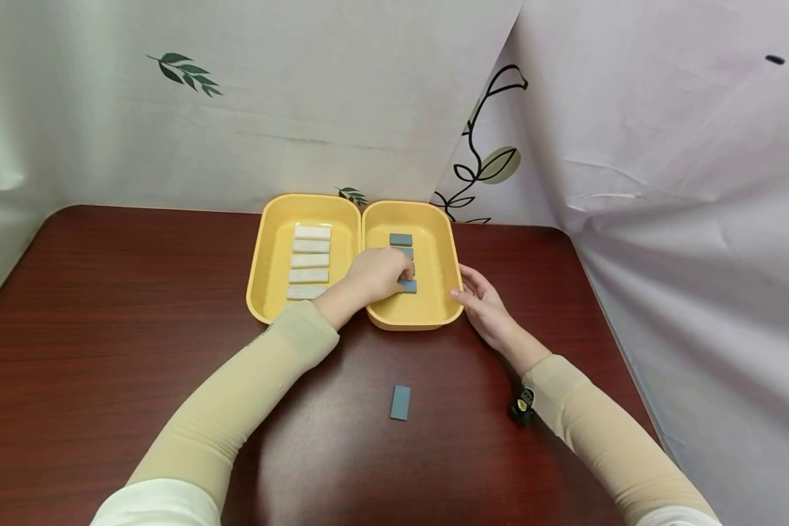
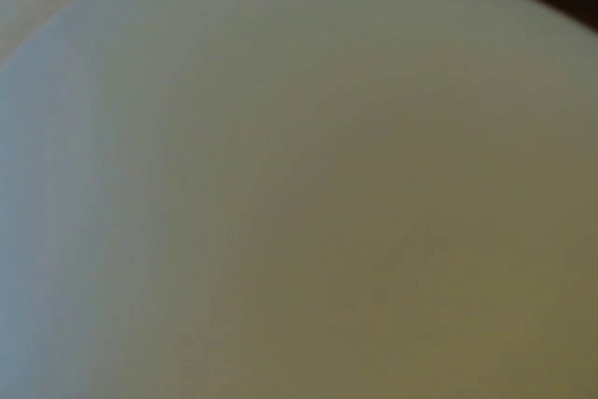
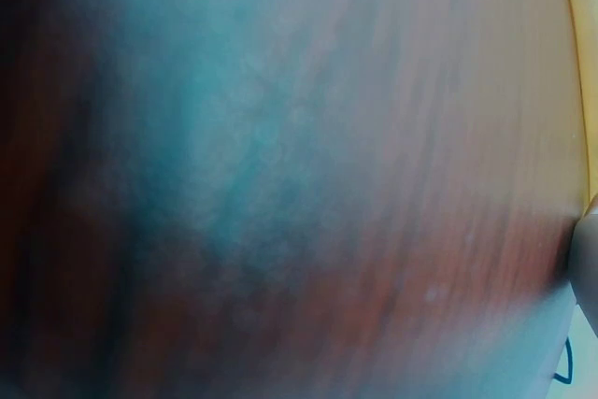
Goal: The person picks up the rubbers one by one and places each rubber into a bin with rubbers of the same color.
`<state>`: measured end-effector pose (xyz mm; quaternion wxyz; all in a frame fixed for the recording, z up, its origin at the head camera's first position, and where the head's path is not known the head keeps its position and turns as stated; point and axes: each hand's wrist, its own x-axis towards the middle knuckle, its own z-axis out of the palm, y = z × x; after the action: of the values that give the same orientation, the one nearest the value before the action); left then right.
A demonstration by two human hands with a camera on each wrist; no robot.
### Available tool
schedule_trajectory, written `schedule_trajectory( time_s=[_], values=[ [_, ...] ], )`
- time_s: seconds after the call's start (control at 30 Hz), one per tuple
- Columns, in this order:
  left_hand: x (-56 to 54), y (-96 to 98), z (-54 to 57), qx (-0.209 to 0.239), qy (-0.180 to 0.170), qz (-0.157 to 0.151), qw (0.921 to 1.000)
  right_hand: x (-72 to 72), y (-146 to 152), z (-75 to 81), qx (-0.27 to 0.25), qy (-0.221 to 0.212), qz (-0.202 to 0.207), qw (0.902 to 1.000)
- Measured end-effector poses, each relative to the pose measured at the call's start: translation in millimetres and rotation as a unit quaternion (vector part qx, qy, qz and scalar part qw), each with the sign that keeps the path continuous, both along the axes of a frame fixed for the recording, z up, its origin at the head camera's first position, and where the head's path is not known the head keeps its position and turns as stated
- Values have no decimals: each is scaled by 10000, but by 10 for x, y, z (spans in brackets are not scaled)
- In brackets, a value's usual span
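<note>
My left hand (image 1: 378, 274) reaches into the right yellow tray (image 1: 439, 310), its curled fingers pinching a blue-grey rectangular tile (image 1: 408, 287) near the tray's floor. Two similar tiles, a far one (image 1: 401, 239) and one partly covered by the hand (image 1: 407, 252), lie behind it in a column. At the tray's right side, my right hand (image 1: 489, 310) holds the wall, thumb at the rim and fingers along the outside. Another blue-grey tile (image 1: 400, 402) lies on the table in front of the trays. Pale sleeve cloth (image 2: 299, 184) fills most of the left wrist view.
A second yellow tray (image 1: 256, 285) stands against the first on the left, holding several whitish tiles (image 1: 310, 261) in a column. Near the right sleeve is a small black object (image 1: 521, 409). Behind the dark red table (image 1: 138, 329) hangs a patterned curtain (image 1: 289, 109).
</note>
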<state>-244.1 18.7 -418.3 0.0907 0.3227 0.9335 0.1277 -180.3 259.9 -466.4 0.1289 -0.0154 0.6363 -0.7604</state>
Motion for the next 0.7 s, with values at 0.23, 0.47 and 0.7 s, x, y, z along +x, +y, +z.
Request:
schedule_trajectory(
  time_s=[0.23,0.47,0.7],
  values=[
    [0,1,-3,23,29,0,10000,10,-10,22,-10,-34,-35,10000],
    [3,2,-7,29,49,-17,10000,18,-5,30,58,-74,4,10000],
    [9,0,4,21,63,-4,10000,23,-11,35,20,2,21,10000]
  ],
)
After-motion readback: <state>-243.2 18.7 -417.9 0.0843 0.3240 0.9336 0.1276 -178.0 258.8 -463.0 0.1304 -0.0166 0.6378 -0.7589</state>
